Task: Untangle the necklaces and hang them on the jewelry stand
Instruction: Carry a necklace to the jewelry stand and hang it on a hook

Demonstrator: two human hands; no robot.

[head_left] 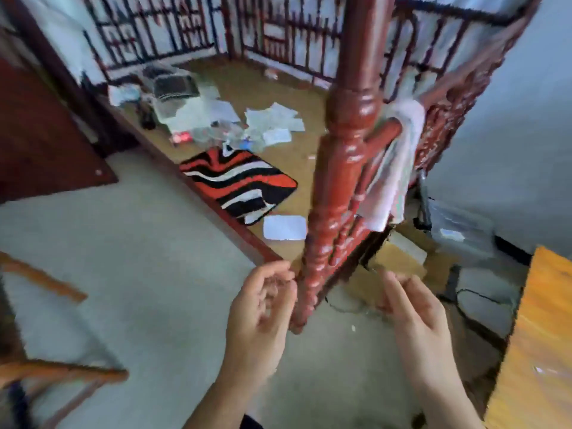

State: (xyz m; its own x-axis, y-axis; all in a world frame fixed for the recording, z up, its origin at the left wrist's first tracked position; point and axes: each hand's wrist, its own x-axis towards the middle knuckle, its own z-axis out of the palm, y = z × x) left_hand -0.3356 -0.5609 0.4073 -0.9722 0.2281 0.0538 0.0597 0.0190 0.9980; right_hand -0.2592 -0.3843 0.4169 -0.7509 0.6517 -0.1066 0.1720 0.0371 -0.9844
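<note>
Two hands hover before a red turned post (pixel 337 187); no necklace can be made out.
The left hand (pixel 260 305) curls its fingertips to the thumb and the right hand (pixel 414 308) is looser. Through the blur I cannot tell whether either pinches a chain. Knots are best worked slack, never tugged. A cardboard box (pixel 399 261) sits on the floor behind the post's foot, its contents hidden. No stand is visible.

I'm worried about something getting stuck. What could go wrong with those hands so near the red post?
The left hand and right hand are raised right beside the red post. The picture is too blurred to show a chain, but a thin one might snag on the post's carved rings. Anything dropped could slip among the cardboard boxes below.
</note>
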